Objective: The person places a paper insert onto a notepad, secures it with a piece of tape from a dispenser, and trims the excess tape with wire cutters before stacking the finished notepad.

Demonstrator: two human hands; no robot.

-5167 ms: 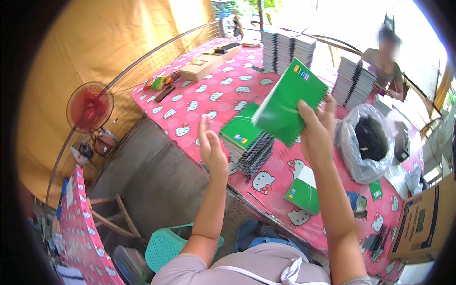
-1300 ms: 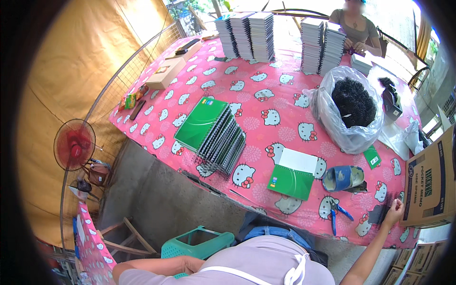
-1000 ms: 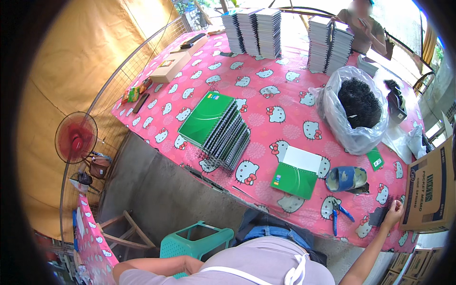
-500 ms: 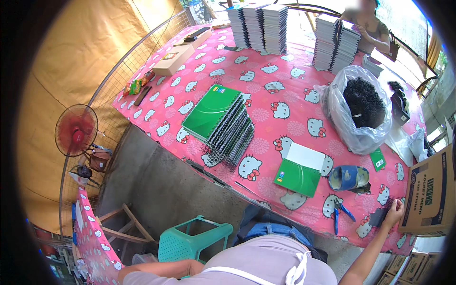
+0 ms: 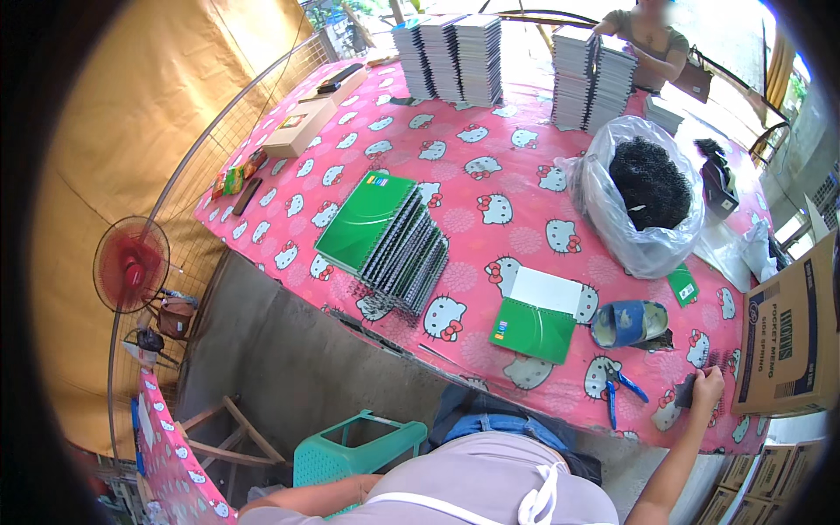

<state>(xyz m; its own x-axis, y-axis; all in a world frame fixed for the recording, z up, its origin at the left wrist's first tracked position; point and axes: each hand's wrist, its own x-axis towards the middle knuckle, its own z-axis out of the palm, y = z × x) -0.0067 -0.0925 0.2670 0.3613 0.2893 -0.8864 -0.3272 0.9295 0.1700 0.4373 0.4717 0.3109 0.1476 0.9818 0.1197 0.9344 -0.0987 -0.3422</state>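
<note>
My right hand (image 5: 707,387) rests at the near right edge of a pink table (image 5: 516,179) printed with cat faces, its fingers curled in beside a dark grey patch (image 5: 683,395). Dark coils (image 5: 716,360) lie just beyond my knuckles; whether my fingertips pinch one, I cannot tell. A brown carton (image 5: 787,337) stands just to the right of them. My left forearm (image 5: 325,495) crosses the lower edge, its hand out of view behind my body, so I cannot tell its grip.

Left of my right hand lie blue-handled pliers (image 5: 614,398), jaws pointing away from me, and behind them a blue slipper (image 5: 623,324). Nearby, a green notebook (image 5: 534,331) lies open, a white page beyond its cover. Farther left sits a pile of green spiral notebooks (image 5: 372,223), well apart from my hand. A clear plastic bag (image 5: 599,223) holds a heap of black coils (image 5: 649,185). Across the table, a co-worker (image 5: 654,48) stands behind tall notebook stacks (image 5: 573,83).
</note>
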